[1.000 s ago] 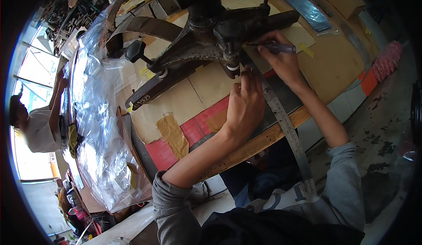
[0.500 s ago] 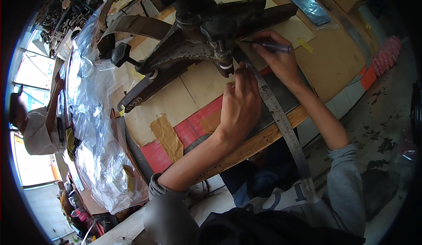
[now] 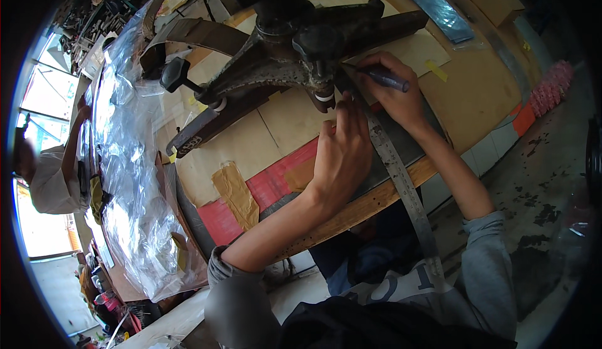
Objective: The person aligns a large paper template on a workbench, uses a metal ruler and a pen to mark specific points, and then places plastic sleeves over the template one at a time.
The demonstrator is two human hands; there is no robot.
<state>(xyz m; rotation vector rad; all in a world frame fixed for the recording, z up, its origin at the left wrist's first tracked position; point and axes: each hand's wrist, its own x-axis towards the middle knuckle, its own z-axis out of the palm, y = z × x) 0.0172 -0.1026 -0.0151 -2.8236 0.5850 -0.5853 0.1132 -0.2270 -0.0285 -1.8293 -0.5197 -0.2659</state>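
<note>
My right hand [image 3: 395, 95] is closed around a dark purple marker pen [image 3: 390, 80]. The pen's tip points left, near the upper end of a long steel ruler [image 3: 396, 172]. My left hand [image 3: 342, 151] lies beside the ruler with its fingers stretched forward and its fingertips at the ruler's upper part. What lies under those fingertips is hidden. Just beyond both hands stands a dark cast-metal machine frame [image 3: 269, 67] with black knobs. The ruler slants across the table's wooden front edge [image 3: 351, 220] toward my body.
Tan board [image 3: 238, 142], a red strip [image 3: 219, 220] and crumpled brown tape [image 3: 237, 195] cover the table. Clear plastic sheeting [image 3: 132, 192] heaps up at left, with another person [image 3: 56, 173] beyond it. A blue plastic packet [image 3: 436, 7] lies at the far right, near a pink fluffy thing [image 3: 552, 86].
My right hand has shifted slightly toward me, and the pen is tilted more. My left hand stays almost in place. The person at left has moved a little.
</note>
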